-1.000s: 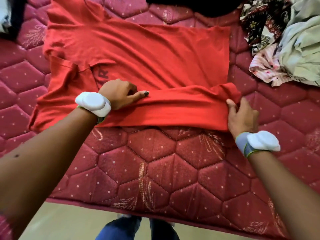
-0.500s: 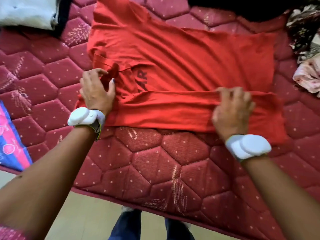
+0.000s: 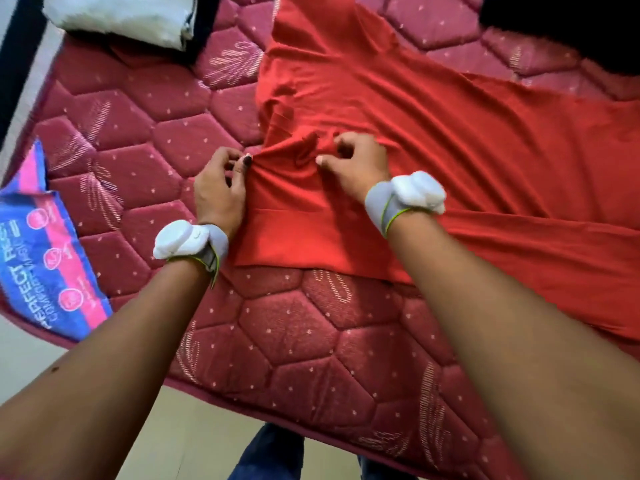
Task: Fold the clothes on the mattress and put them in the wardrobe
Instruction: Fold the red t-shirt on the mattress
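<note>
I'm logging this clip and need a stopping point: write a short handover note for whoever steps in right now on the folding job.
Left hand: pinches the bunched sleeve of the red shirt at its left edge.
Right hand: grips the same bunch of fabric from the other side.
The shirt lies spread on the maroon mattress, its near edge already folded up in a band.
Done: that first long fold.
Left: tuck the sleeve in, finish folding, carry it to the wardrobe, which is not in view. A dark garment waits at the far right.
</note>
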The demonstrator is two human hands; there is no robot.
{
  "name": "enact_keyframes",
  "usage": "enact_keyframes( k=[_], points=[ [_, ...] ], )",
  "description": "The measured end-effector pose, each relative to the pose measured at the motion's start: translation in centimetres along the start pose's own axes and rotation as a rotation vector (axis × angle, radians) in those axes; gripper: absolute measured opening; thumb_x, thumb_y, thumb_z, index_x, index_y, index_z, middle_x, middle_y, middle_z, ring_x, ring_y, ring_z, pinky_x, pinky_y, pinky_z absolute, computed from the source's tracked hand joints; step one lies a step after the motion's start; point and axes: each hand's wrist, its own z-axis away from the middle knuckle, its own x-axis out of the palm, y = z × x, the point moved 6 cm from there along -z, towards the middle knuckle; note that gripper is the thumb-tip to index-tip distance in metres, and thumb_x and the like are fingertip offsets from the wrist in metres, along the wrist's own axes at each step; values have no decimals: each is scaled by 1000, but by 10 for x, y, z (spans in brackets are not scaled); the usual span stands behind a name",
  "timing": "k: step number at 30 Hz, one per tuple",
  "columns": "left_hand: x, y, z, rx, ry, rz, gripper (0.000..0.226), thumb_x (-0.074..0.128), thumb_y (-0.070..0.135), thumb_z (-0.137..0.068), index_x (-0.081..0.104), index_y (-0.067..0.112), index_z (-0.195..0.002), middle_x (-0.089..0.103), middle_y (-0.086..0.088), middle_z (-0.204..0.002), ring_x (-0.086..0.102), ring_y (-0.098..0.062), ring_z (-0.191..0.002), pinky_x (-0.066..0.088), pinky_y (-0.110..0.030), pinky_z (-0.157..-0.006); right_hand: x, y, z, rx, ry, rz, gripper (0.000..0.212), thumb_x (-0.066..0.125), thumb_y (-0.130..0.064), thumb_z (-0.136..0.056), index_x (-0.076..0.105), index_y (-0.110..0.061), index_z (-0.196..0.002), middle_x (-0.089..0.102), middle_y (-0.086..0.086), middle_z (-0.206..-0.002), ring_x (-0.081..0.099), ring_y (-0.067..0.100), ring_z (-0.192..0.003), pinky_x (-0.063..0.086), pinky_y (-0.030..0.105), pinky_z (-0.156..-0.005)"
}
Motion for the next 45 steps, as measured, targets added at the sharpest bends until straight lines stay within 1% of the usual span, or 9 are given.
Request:
enact_keyframes(
  k=[10, 15, 18, 25, 30, 35, 38, 41, 45],
  points=[
    [16, -9, -32, -228, -206, 56, 44, 64, 55, -83, 59, 18, -107, 62, 7, -81, 61, -18, -89, 47, -33, -87, -4, -3, -38, 154, -201, -357, 21, 77, -15, -77, 57, -23, -75, 56, -6, -68, 49, 2, -54, 41, 15, -48],
    [16, 37, -70, 232, -160, -87, 48, 62, 31, -85, 50, 22, -131, 53, -11, -112, 53, -26, -103, 39, -34, -94, -9, -7, -38, -41, -170, -372, 36, 63, 12, -76, 56, -24, -70, 53, -7, -66, 46, 1, -61, 37, 17, -59],
    [36, 62, -81, 481, -488, -387, 58, 64, 50, -82, 44, 42, -136, 45, 0, -134, 37, -31, -118, 30, -42, -98, -16, -9, -33, -114, -230, -410, 41, 54, 21, -77, 55, -20, -71, 58, -19, -55, 48, -10, -55, 35, 7, -57],
    [31, 54, -98, 452, -712, -322, 42, 68, 66, -54, 58, 32, -76, 63, 7, -106, 50, -17, -103, 37, -41, -94, -30, -5, -32, -118, -232, -479, 36, 58, 13, -73, 62, -21, -86, 67, -21, -68, 58, -8, -67, 43, 9, -67],
    [-1, 47, -114, 292, -516, 230, 25, 80, 16, -76, 60, 26, -87, 67, 22, -72, 57, 12, -67, 45, -9, -67, -29, 7, -35, 57, -120, -595, 35, 66, 7, -80, 61, -14, -107, 67, -11, -71, 58, -3, -60, 47, 13, -57],
    [9, 21, -100, 191, -494, 176, 26, 69, 31, -79, 65, 16, -100, 67, 14, -80, 54, -3, -70, 49, -29, -68, -30, 1, -35, 34, 81, -283, 16, 74, -8, -76, 69, -21, -82, 61, -13, -67, 52, -1, -58, 44, 20, -61],
    [-7, 32, -86, 224, -445, 259, 16, 72, 23, -81, 68, 23, -97, 64, 29, -72, 49, -5, -65, 46, -28, -62, -30, -11, -12, 83, -51, -604, 23, 67, 4, -80, 60, -18, -77, 64, -8, -57, 62, 6, -51, 51, 20, -51],
    [-15, 34, -52, 258, -564, 312, 25, 69, -6, -80, 69, 16, -91, 65, 29, -71, 56, 8, -67, 48, -13, -66, -30, -8, 23, 85, -233, -881, 19, 76, -5, -61, 65, -14, -74, 68, -1, -64, 71, 17, -70, 57, 29, -74],
    [-18, -2, 0, 250, -708, 138, 51, 56, -8, -72, 72, 38, -87, 72, 13, -82, 69, -8, -76, 55, -22, -76, -10, 25, 51, 49, -367, -434, 36, 69, 13, -73, 73, -22, -67, 70, 5, -72, 63, 15, -71, 53, 20, -71]
  ],
)
